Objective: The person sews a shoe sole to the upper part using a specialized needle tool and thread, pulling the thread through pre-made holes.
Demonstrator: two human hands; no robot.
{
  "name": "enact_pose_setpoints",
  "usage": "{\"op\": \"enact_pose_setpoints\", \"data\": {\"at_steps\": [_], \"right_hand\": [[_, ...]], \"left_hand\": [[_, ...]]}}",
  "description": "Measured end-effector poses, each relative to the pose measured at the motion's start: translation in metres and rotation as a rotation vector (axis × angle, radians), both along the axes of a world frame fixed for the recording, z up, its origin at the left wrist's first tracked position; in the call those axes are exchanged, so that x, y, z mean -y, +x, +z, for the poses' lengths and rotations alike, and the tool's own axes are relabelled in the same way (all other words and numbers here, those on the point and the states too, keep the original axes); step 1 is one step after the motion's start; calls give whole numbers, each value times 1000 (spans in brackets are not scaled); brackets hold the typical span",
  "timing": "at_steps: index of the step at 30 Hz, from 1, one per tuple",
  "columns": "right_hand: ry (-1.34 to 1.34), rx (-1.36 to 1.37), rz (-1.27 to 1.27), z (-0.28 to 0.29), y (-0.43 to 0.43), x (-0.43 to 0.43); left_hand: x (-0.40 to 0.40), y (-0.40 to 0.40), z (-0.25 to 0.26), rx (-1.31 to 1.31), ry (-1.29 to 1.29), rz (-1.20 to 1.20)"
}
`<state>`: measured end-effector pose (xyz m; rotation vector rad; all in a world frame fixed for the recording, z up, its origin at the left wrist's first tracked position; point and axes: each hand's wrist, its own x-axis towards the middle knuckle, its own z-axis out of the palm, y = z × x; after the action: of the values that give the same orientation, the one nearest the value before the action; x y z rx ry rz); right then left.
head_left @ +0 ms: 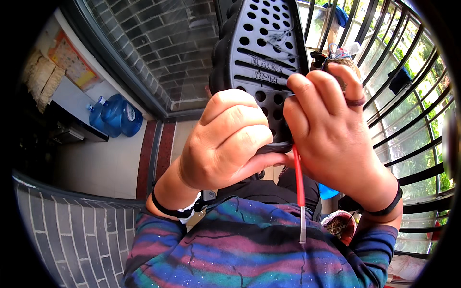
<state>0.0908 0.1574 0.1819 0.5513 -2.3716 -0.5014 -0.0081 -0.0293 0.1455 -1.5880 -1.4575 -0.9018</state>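
A black rubber shoe sole (266, 34) with rows of round holes and raised writing stands before me in the head view. Thin dark threads cling to its upper right part. My left hand (230, 140) is closed on its lower left edge, the thumb below the bottom rim. My right hand (327, 111) lies bent against its lower right side, and the fingertips touch the sole's surface. A tool with a red handle and a pale flat end (300, 180) hangs downward from under my right hand; its upper end is hidden.
Blue water bottles (124, 115) stand on the floor at the left, past a dark door frame (162, 104). Black metal bars (399, 144) curve along the right. A woven basket (347, 70) is behind my right hand; a red-rimmed pot (347, 219) sits below.
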Motion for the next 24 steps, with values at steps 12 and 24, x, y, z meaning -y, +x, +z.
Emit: {"op": "enact_pose_setpoints", "data": {"at_steps": [12,24], "right_hand": [[-277,103,264,-1,-4,-5],[-294,144,353,-9,34,-11]], "left_hand": [[-3,1,4,143,-107,-30],[21,-9,9,252,-226,-78]]}}
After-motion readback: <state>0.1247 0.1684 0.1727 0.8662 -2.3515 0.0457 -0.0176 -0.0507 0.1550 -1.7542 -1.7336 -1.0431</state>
